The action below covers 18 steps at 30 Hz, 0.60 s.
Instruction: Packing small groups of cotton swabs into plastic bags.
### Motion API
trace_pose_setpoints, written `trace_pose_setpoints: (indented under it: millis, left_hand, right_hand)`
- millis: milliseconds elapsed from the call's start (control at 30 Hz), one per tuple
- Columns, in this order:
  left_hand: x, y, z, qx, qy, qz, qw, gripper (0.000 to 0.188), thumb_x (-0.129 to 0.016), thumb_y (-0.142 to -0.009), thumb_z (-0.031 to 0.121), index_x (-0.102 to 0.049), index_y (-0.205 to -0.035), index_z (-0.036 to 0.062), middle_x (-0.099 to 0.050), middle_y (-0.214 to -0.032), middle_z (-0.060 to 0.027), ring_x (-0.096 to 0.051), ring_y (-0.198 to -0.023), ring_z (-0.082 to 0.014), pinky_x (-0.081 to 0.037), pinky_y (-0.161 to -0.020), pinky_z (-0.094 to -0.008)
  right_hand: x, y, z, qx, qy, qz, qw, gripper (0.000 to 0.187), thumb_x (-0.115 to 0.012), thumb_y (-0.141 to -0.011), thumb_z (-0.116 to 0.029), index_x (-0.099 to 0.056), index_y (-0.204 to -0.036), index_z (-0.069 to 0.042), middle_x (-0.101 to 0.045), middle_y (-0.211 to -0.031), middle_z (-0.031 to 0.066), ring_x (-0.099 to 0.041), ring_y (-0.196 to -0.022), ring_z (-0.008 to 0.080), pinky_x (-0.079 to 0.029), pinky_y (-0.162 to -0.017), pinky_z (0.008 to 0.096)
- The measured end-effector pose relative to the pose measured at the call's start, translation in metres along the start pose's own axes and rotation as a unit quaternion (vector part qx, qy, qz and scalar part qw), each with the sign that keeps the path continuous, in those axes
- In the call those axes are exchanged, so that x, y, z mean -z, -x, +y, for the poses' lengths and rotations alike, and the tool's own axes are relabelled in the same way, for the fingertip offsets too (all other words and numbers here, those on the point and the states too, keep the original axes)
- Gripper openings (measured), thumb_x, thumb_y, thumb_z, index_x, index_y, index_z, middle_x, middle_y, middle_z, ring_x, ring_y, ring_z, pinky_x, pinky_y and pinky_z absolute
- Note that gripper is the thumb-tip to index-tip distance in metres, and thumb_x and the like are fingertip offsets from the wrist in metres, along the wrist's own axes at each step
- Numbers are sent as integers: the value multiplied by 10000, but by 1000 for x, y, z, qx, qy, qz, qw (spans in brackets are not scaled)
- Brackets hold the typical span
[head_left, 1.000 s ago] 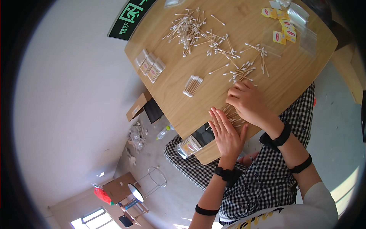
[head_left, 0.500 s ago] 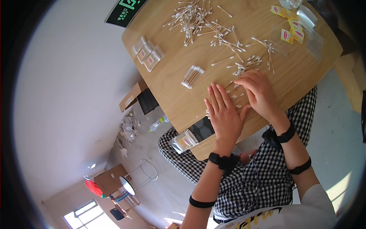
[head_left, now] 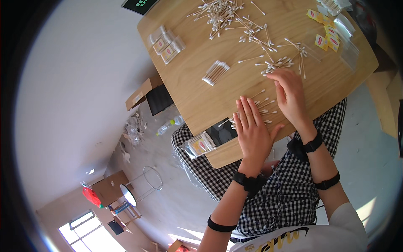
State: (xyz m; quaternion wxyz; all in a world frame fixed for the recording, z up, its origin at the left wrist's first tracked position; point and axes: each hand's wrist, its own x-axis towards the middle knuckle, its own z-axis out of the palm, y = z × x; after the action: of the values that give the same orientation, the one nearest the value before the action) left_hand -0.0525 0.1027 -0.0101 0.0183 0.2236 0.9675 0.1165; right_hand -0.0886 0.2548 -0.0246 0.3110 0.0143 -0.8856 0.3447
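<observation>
My left hand (head_left: 255, 136) lies flat, fingers stretched out, over a small group of cotton swabs (head_left: 265, 111) near the table's front edge. Their white tips show on both sides of its fingers. My right hand (head_left: 290, 94) is loosely curved, thumb apart from the fingers, with nothing visible in it. Its fingertips are at the near edge of a loose heap of cotton swabs (head_left: 279, 64). To the left lies a neat, side-by-side bundle of swabs (head_left: 216, 73). A large scattered pile of swabs (head_left: 220, 14) spreads across the far part of the table.
Filled clear packets (head_left: 167, 45) lie at the table's left edge. Another swab packet (head_left: 200, 145) rests beside a dark flat object (head_left: 222, 132) at the near left corner. Yellow-and-white cards (head_left: 327, 38) and clear plastic bags (head_left: 349, 52) lie at the far right.
My right hand has moved away from the swabs by my left hand, up to the loose heap. My left hand stays flat, shifted slightly. The whole view has shifted a little.
</observation>
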Motion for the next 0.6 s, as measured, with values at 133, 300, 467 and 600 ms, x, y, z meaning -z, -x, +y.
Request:
trace_pose_setpoints:
  millis: [133, 300, 467, 600]
  left_hand:
    - [-3, -21, -7, -1, 3, 33, 999, 1059, -541, -826, 661, -221, -1426, -151, -219, -1508, -321, -178, -1438, -408, -186, -1151, -515]
    - [8, -28, -19, 0, 59, 25, 998, 939, -592, -877, 529, -222, -1436, -130, -254, -1504, -298, -181, -1435, -417, -182, -1157, -513]
    - [35, 1, -52, 96, 172, 168, 966, 456, -667, -894, 199, -498, -1242, -43, -556, -1201, -196, -496, -1152, -327, -392, -978, -438]
    - [42, 1, -76, 225, 245, 114, 936, 208, -665, -896, 157, -591, -987, -15, -602, -933, -114, -554, -906, -248, -449, -807, -375]
  right_hand:
    - [1, -2, -3, 7, 18, -4, 1000, 300, -575, -786, 84, -610, -1051, -52, -630, -1005, 97, -574, -1005, 283, -428, -877, 403]
    - [-3, 1, -5, 3, 18, -9, 1000, 319, -568, -779, 96, -612, -1058, -53, -630, -1001, 96, -577, -1000, 287, -428, -884, 404]
    - [8, -3, -5, -58, -20, 17, 998, 270, -553, -819, 99, -621, -1043, -37, -631, -1009, 101, -575, -985, 281, -428, -887, 376]
    - [3, -2, -4, -55, -22, -1, 998, 231, -542, -853, 86, -623, -1035, -30, -638, -1023, 97, -579, -986, 273, -438, -878, 365]
